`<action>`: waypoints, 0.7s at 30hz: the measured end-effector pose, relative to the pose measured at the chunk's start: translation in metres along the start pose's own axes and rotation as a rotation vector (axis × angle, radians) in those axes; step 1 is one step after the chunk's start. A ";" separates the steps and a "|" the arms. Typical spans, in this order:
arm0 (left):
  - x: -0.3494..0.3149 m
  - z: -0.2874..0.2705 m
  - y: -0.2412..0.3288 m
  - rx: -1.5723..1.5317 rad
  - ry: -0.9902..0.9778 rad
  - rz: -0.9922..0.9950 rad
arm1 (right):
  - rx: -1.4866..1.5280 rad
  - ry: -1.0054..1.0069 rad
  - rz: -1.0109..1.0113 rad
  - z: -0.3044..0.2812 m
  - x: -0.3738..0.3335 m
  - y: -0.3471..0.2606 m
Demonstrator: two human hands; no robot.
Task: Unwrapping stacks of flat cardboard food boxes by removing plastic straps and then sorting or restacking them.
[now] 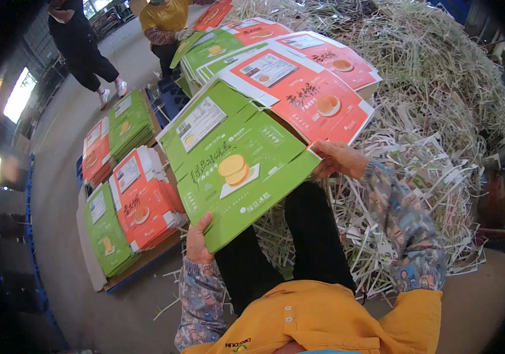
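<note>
Between my hands is a flat green printed cardboard sheet [237, 171] with a picture of round cakes on it. My left hand [199, 239] grips its near left corner, thumb on top. On the right edge, my right hand [340, 159] pinches the sheet, its fingers partly hidden underneath. The sheet is tilted and held above my legs. Just beyond it lie red-orange printed cardboard sheets [311, 97] and more green ones [211, 50], stacked and fanned out. Whether I hold one sheet or several I cannot tell.
At left, a pallet [146, 259] carries neat stacks of green sheets [108, 230] and red-orange sheets [146, 200]. A large heap of shredded paper strips [423, 88] fills the right side. One person [167, 23] handles sheets at the far end; another person [81, 44] stands farther left.
</note>
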State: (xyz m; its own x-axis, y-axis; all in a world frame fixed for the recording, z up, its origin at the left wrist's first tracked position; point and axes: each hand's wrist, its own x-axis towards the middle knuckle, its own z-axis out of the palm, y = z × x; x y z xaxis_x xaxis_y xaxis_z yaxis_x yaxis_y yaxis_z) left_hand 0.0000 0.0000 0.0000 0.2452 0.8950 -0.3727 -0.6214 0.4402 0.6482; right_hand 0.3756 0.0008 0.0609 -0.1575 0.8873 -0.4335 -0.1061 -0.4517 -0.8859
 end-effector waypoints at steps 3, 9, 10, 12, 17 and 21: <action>0.004 0.006 -0.014 -0.044 -0.030 -0.026 | 0.101 0.091 -0.074 0.004 0.012 0.012; 0.007 0.008 -0.009 -0.005 -0.021 0.008 | -0.100 0.330 -0.186 0.013 0.032 0.016; 0.006 0.006 -0.010 0.016 -0.012 0.001 | -0.015 0.324 -0.211 0.016 0.032 0.020; 0.009 0.005 -0.008 0.035 -0.004 0.007 | 0.033 0.354 -0.182 0.020 0.037 0.023; 0.013 0.004 -0.008 0.064 -0.038 0.031 | -0.424 0.629 -0.423 0.022 0.046 0.032; 0.010 0.003 -0.009 0.111 0.011 0.075 | -0.076 0.556 -0.346 0.019 0.053 0.038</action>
State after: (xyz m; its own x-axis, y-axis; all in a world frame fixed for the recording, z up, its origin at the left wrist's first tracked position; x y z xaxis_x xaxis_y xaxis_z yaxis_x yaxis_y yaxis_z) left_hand 0.0105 0.0052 -0.0079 0.1931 0.9250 -0.3272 -0.5512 0.3781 0.7438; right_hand 0.3449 0.0293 0.0072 0.4059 0.9054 -0.1248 0.0130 -0.1422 -0.9897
